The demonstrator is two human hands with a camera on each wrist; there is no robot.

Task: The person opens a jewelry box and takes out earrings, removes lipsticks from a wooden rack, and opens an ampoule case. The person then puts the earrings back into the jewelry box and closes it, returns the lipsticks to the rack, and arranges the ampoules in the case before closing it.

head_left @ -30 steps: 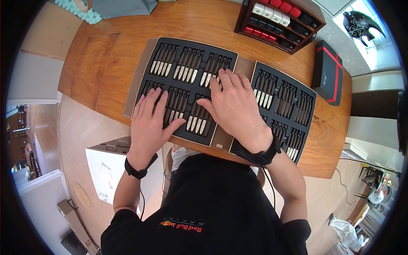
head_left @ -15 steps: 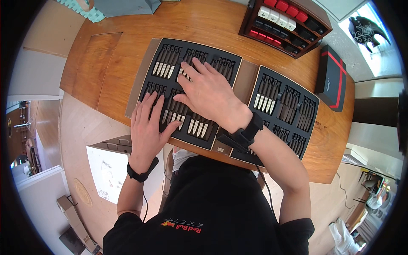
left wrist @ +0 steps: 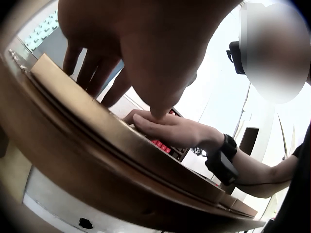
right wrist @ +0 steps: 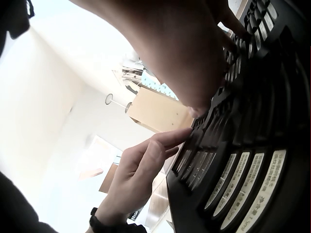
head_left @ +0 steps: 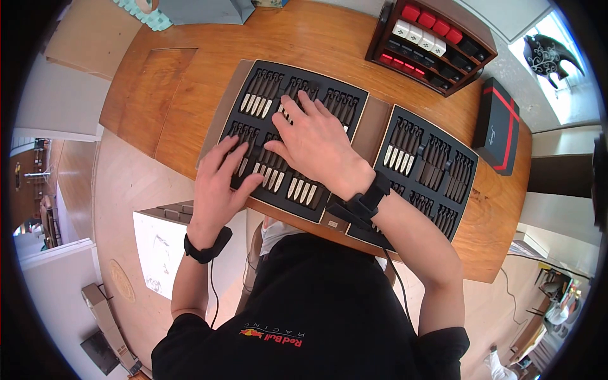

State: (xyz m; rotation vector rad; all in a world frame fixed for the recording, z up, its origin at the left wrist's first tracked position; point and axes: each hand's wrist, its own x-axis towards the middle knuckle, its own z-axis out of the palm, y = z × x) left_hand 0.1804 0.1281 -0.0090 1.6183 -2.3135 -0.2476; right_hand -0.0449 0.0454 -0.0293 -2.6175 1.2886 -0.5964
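A wide folding case holds two black trays, the left tray (head_left: 288,204) and the right tray (head_left: 465,147), with rows of slim dark pieces (head_left: 400,140) in slots, many with white printed ends. Over the left tray's upper middle group, my right hand (head_left: 322,144) lies palm down, fingers spread and lightly bent, fingertips right at the pieces. My left hand (head_left: 215,185) has its fingertips at the lower left group and its thumb by the neighbouring group. In the right wrist view, white labels (right wrist: 262,194) with small print show close up. Neither hand grips a piece.
The case lies on a wooden table (head_left: 209,47). Behind it stands a dark wooden rack (head_left: 437,73) with red, white and black items. A black box with a red ribbon (head_left: 497,126) lies at the right. A grey bag (head_left: 206,9) sits at the far left.
My right hand has moved left across the left tray, from the upper right group to the upper middle one. My left hand stays at the lower left group. The head view has shifted slightly.
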